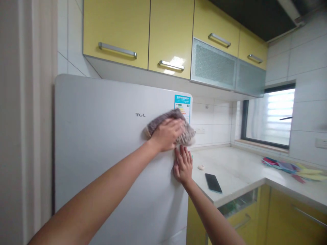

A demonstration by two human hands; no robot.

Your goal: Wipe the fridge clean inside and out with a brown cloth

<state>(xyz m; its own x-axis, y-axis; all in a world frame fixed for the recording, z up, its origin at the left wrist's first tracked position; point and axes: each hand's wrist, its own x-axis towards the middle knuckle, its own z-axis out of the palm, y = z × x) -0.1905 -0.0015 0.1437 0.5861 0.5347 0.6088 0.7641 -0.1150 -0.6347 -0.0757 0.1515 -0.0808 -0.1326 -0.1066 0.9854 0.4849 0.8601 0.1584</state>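
Note:
My left hand (167,133) presses a fluffy grey-brown cloth (185,131) against the upper front of a white refrigerator door (102,153). The cloth covers the lower part of a blue and white energy label (182,102) at the door's right edge. Just below the cloth, my right hand (183,164) rests against the door near that same edge, fingers stretched upward and holding nothing. Left of the cloth, a TCL logo (140,115) shows on the door.
Yellow wall cabinets (116,27) hang above the refrigerator. On the white countertop (235,166) to the right lie a dark phone (213,183), a small white round object (201,167) and several coloured cloths (288,167). A black-framed window (269,115) is behind.

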